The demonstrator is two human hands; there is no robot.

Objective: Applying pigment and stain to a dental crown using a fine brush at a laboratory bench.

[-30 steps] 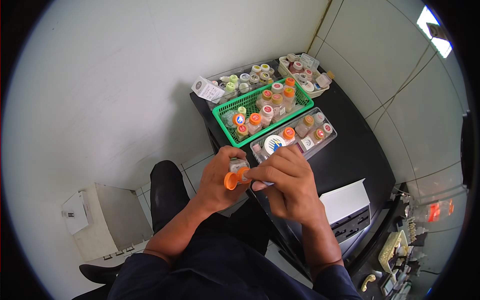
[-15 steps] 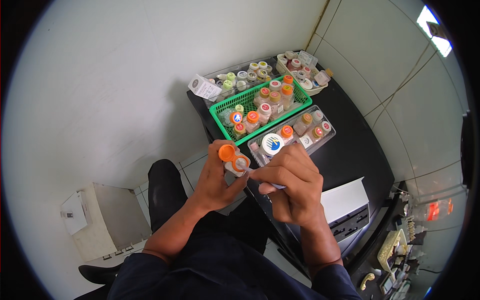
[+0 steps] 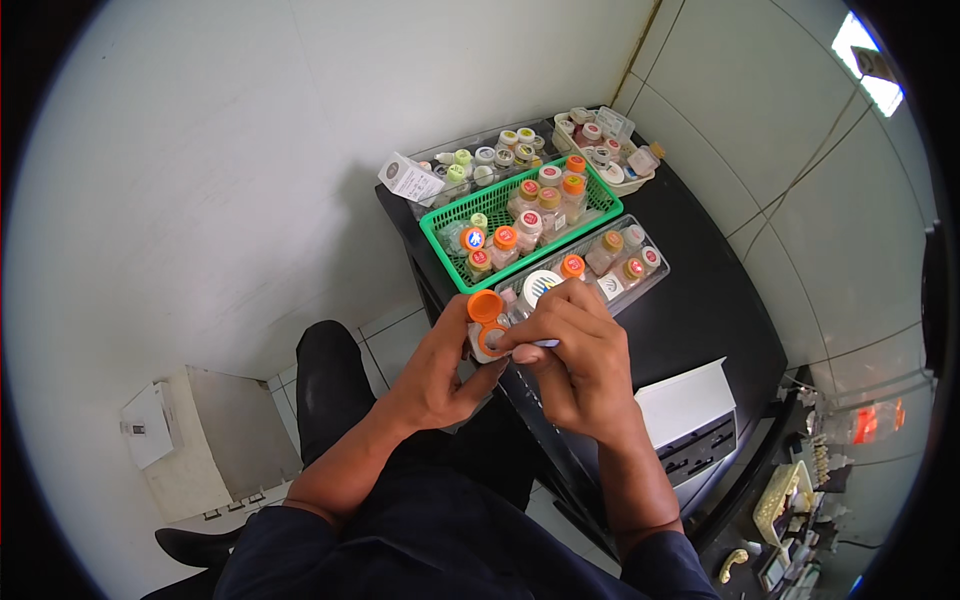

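Note:
My left hand (image 3: 432,378) is closed round a small clear bottle (image 3: 477,349) with an orange flip-top cap (image 3: 486,306) standing open. Pale contents show inside its body. My right hand (image 3: 585,365) pinches a thin tool with a pale lilac handle (image 3: 546,343). Its tip points down into the orange-rimmed mouth of the bottle; fingers hide most of its far end, so its exact kind cannot be made out. Just beyond my hands, a wide white-lidded jar (image 3: 540,287) sits in a clear plastic tray (image 3: 657,253) with several smaller bottles.
A green basket (image 3: 432,236) of capped bottles stands behind the tray on the black table (image 3: 700,270). Farther back are more small jars and a white basket (image 3: 636,187). A white case (image 3: 688,397) lies to the right. Walls rise behind and at the right.
The bottle and my left hand have shifted slightly right and downward. My right hand has moved a little left, closer over the bottle, with the tool tip now deeper in its mouth.

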